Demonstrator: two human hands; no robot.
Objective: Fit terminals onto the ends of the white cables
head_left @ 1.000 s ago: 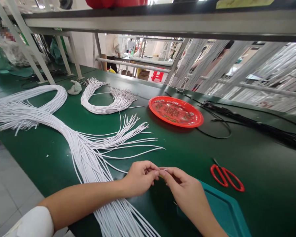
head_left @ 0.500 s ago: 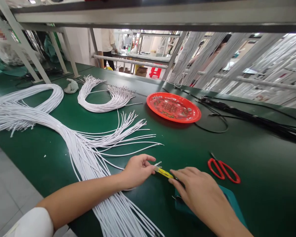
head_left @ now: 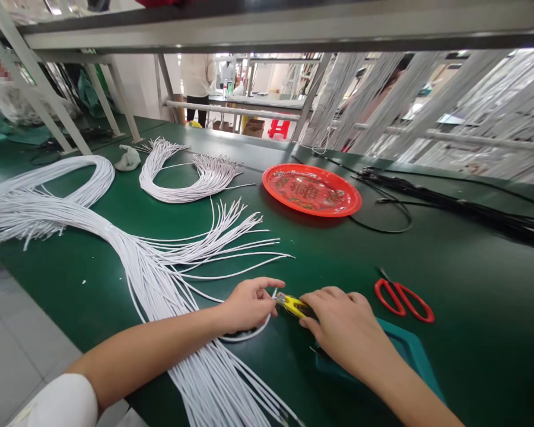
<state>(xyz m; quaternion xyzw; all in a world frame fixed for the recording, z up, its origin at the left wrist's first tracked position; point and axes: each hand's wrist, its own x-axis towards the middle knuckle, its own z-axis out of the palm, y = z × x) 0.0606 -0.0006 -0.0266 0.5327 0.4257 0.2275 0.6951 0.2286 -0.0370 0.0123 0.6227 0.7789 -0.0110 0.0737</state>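
Note:
My left hand [head_left: 249, 303] pinches the end of a white cable [head_left: 249, 338], with the index finger stretched out above it. My right hand [head_left: 342, 320] is closed around a small yellow pliers-like tool [head_left: 292, 305], whose metal tip is at the cable end by my left fingertips. The exact kind of tool is hard to make out. A thick bundle of white cables [head_left: 155, 284] runs under my left forearm, its loose ends fanned out beyond the hand. Beneath my right hand is a teal tray [head_left: 409, 344], partly hidden, with a dark object at its edge.
Red-handled scissors [head_left: 403, 296] lie right of my right hand. Farther back are a red patterned plate [head_left: 311, 190], a curved white cable bundle [head_left: 173, 193] and black cables [head_left: 449, 204]. A metal shelf beam [head_left: 267, 38] spans overhead. A person [head_left: 197, 83] stands in the background.
The yellow tool and my right hand have moved slightly left, closer to my left fingertips. More of the teal tray shows now. The view has shifted a little.

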